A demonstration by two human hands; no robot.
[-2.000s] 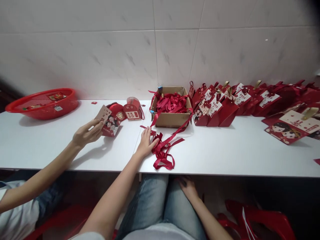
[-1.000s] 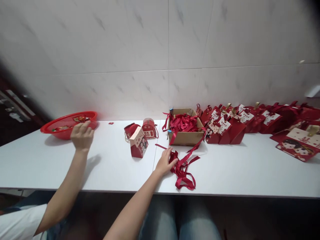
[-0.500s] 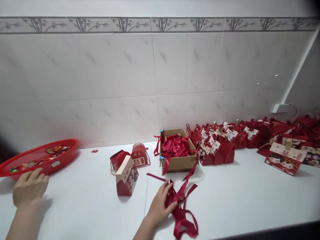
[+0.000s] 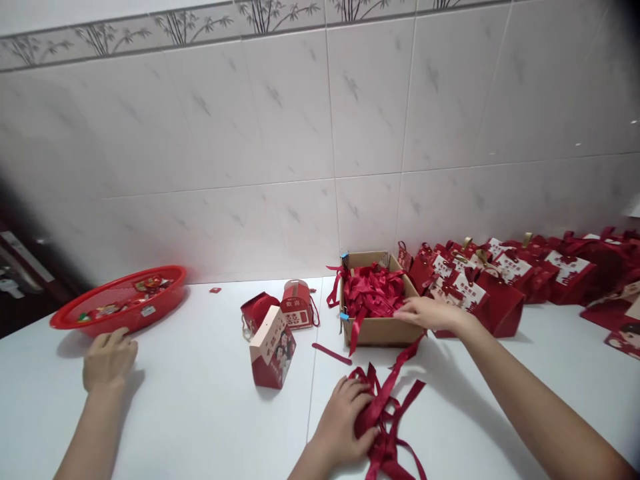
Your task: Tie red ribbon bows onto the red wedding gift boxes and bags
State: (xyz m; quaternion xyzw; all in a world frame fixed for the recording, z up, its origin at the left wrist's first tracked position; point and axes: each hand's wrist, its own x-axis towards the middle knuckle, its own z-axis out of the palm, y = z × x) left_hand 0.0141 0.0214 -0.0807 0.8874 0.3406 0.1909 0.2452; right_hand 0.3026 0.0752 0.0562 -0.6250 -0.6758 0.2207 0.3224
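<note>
Ribbons (image 4: 376,405) lie beneath the curled left hand (image 4: 344,421), right hand (image 4: 434,314) at the carton (image 4: 383,332), both finger grips unclear

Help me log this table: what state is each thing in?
Cardboard box: open, filled with red ribbons
Loose ribbons: tangled on the table, under the left hand
Red basket: open-topped, holding small packets
Pale-topped gift box: upright
Arched box: upright
Gift boxes at right: crowded together, mostly upright
Right hand: at the cardboard box's front edge, grip unclear
</note>
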